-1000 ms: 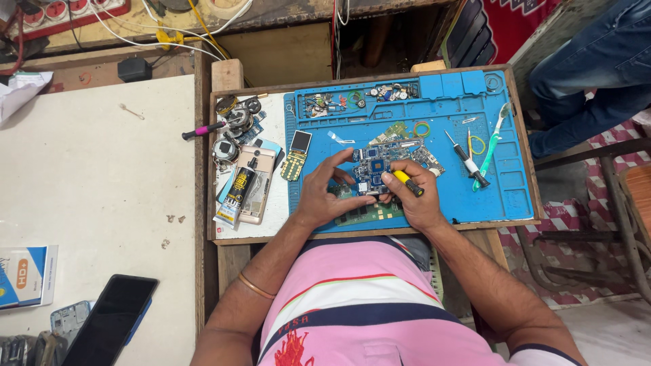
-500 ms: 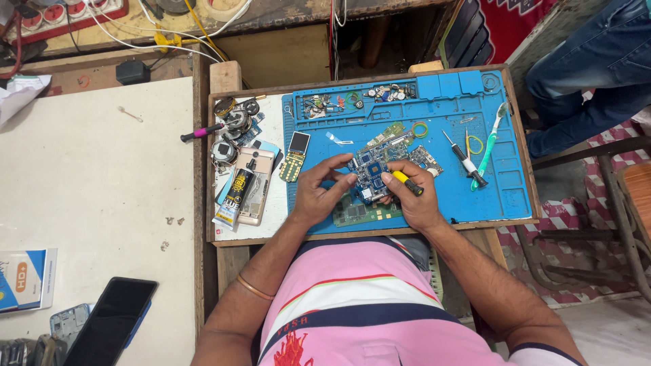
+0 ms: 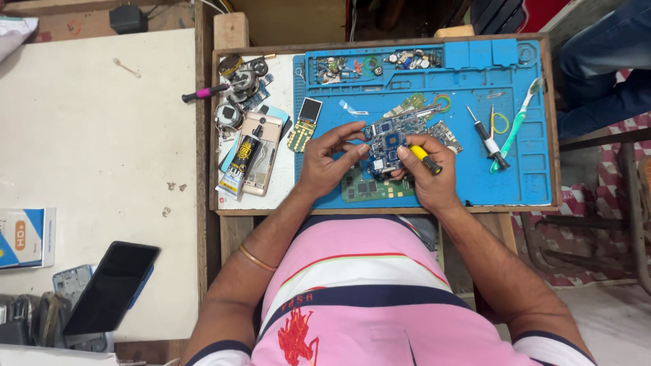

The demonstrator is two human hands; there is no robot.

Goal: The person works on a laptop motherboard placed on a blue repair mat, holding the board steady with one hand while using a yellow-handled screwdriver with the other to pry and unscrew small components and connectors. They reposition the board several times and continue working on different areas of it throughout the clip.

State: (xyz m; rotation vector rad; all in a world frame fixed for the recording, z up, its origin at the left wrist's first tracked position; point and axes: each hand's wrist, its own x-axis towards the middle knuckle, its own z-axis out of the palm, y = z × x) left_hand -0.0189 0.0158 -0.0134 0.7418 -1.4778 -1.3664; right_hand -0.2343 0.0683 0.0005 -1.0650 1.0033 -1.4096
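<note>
My left hand (image 3: 327, 161) pinches the blue circuit board (image 3: 386, 144); at 3 o'clock, my right hand (image 3: 427, 179) grips a yellow-handled screwdriver (image 3: 425, 160).

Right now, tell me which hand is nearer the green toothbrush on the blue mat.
Right. The right hand, holding a yellow-handled tool, sits left of the green toothbrush with a small screwdriver between. The left hand is farther left, beyond the blue circuit board.
</note>
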